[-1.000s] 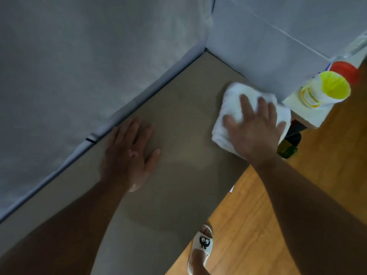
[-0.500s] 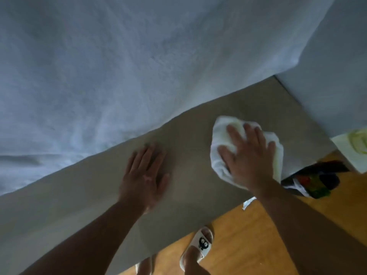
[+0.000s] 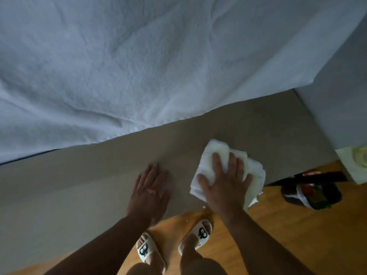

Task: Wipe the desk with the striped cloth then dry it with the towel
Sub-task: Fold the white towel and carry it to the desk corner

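The fingers (image 3: pixel 218 165) of the right hand (image 3: pixel 224 187) lie spread and almost straight on the towel (image 3: pixel 215 149). They press it down on the desk (image 3: pixel 79 175) and do not close around it. The left hand (image 3: pixel 150 190) rests flat on the desk beside it, fingers straight, holding nothing. The towel is folded and lies near the front edge of the desk, and its lower right corner seems to pass a little over this edge. The striped cloth is not in view, so I judge that the drying step is in hand.

The first risk comes from the place of the towel. It is only pressed, not gripped, so a stroke toward the body could push it over the edge, down to the floor (image 3: pixel 278 235) near the slippers (image 3: pixel 201 233). Also the folds may open or bunch under a flat palm, and then streaks would stay on the surface.

A stroke far to the back could catch the white sheet (image 3: pixel 139 66) that hangs there and drag it. The long left part of the desk may be missed. The left palm could slide if the surface there is damp, which I cannot tell
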Motion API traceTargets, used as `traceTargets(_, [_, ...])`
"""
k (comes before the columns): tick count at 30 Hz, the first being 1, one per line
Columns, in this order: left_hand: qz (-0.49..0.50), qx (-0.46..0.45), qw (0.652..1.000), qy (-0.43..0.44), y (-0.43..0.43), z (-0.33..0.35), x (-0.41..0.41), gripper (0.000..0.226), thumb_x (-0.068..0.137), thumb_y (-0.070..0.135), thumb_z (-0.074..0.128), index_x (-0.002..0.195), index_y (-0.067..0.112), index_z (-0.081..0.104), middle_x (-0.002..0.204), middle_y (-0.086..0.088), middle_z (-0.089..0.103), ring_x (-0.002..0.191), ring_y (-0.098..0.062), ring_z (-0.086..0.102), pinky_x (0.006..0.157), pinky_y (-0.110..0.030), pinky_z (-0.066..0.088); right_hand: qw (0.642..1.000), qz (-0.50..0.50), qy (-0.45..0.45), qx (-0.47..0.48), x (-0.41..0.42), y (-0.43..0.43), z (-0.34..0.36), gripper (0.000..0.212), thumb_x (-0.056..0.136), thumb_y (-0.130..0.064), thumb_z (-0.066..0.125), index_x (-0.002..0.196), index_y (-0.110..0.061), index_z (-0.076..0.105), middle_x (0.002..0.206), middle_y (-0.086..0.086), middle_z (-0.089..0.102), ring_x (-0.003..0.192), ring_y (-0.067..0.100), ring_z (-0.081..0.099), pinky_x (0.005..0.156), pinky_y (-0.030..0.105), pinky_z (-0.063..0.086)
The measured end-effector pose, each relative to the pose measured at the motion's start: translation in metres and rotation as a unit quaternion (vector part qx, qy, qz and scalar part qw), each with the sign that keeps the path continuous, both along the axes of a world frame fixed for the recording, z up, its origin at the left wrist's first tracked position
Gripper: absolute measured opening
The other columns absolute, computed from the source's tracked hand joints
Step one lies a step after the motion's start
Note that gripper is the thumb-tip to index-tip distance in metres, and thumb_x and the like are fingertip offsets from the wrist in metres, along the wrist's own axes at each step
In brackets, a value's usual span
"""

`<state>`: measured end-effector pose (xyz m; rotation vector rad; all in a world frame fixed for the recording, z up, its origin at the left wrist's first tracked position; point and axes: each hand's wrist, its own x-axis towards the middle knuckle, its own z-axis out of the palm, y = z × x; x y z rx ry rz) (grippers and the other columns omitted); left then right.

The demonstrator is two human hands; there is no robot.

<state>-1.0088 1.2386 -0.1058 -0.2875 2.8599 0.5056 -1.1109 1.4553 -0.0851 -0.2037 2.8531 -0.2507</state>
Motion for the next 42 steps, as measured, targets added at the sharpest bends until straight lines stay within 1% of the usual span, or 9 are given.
traceTargets(6, [0.081,0.115,0.989,-0.033,0.009,0.024,0.010,0.076,0.087,0.070,0.041,0.140,0.019,0.061,0.138,-0.001,0.060,0.127,-0.023,0.055,0.109,-0.034,0.046,0.997,0.003,-0.074,-0.025,0.051,-0.029,0.023,0.082,0.091,-0.071,0.007,0.163,-0.036,0.021,0.169,0.011,0.019,0.155,0.036,0.018,0.113,0.066,0.033])
traceTargets(10, [0.095,0.180,0.974,-0.094,0.038,0.045,-0.001,0.066,0.081,0.069,0.058,0.133,0.029,0.057,0.120,0.006,0.063,0.106,-0.018,0.062,0.091,-0.035,0.053,0.997,0.011,-0.064,-0.041,-0.008,0.005,0.038,0.070,0.100,-0.057,0.046,0.160,-0.028,0.028,0.158,0.005,0.042,0.142,0.029,0.042,0.108,0.050,0.044])
traceTargets(15, [0.147,0.195,0.960,-0.135,0.059,0.044,-0.016,0.059,0.085,0.047,0.075,0.132,0.019,0.051,0.123,-0.002,0.062,0.114,-0.024,0.060,0.090,-0.032,0.048,0.974,0.061,-0.192,-0.105,-0.061,0.042,0.026,0.106,0.068,-0.073,0.077,0.157,-0.031,0.036,0.156,-0.004,0.046,0.141,0.022,0.044,0.114,0.039,0.039])
traceTargets(19, [0.184,0.233,0.945,-0.136,0.058,0.048,-0.017,0.039,0.084,0.038,0.077,0.117,0.020,0.065,0.098,0.004,0.067,0.094,-0.018,0.062,0.072,-0.023,0.045,0.961,0.011,-0.209,-0.179,-0.041,0.038,0.014,0.089,0.069,-0.049,0.093,0.144,-0.024,0.050,0.134,-0.006,0.061,0.121,0.018,0.059,0.094,0.029,0.044])
traceTargets(23, [0.202,0.278,0.929,-0.134,0.037,0.058,-0.001,0.025,0.080,0.033,0.081,0.093,0.026,0.061,0.079,0.013,0.055,0.080,-0.014,0.053,0.056,-0.016,0.031,0.949,-0.027,-0.245,-0.199,-0.011,0.032,0.023,0.046,0.068,-0.049,0.094,0.102,-0.027,0.073,0.095,-0.014,0.075,0.087,0.003,0.069,0.067,0.015,0.050])
traceTargets(28, [0.319,0.443,0.833,-0.090,-0.020,0.078,0.058,0.042,0.059,0.033,0.080,0.092,0.012,0.065,0.084,-0.005,0.069,0.074,-0.018,0.061,0.064,-0.031,0.047,0.877,-0.080,-0.340,-0.330,0.055,-0.002,0.058,0.029,0.076,-0.027,0.092,0.099,-0.015,0.079,0.091,-0.008,0.081,0.083,0.007,0.076,0.064,0.019,0.056])
traceTargets(33, [0.359,0.568,0.741,-0.014,-0.079,0.106,0.129,0.054,0.063,0.027,0.085,0.113,0.012,0.069,0.105,-0.014,0.076,0.104,-0.041,0.070,0.090,-0.057,0.056,0.825,-0.078,-0.375,-0.416,0.116,-0.061,0.095,0.044,0.077,-0.031,0.089,0.115,-0.015,0.075,0.107,-0.003,0.080,0.100,0.015,0.076,0.078,0.023,0.058])
traceTargets(37, [0.356,0.624,0.695,0.008,-0.119,0.126,0.174,0.043,0.084,0.025,0.076,0.123,0.006,0.070,0.119,-0.016,0.075,0.113,-0.037,0.070,0.103,-0.059,0.052,0.787,-0.078,-0.387,-0.474,0.148,-0.110,0.119,0.050,0.076,-0.029,0.084,0.120,-0.013,0.070,0.111,0.004,0.079,0.101,0.021,0.077,0.078,0.031,0.061])
traceTargets(42, [0.378,0.655,0.652,0.043,-0.145,0.135,0.228,0.058,0.084,0.023,0.079,0.138,0.016,0.058,0.130,-0.013,0.070,0.121,-0.036,0.066,0.102,-0.061,0.052,0.759,-0.061,-0.412,-0.500,0.179,-0.167,0.137,0.048,0.082,-0.018,0.082,0.125,-0.005,0.065,0.109,0.011,0.079,0.100,0.030,0.077,0.085,0.047,0.063])
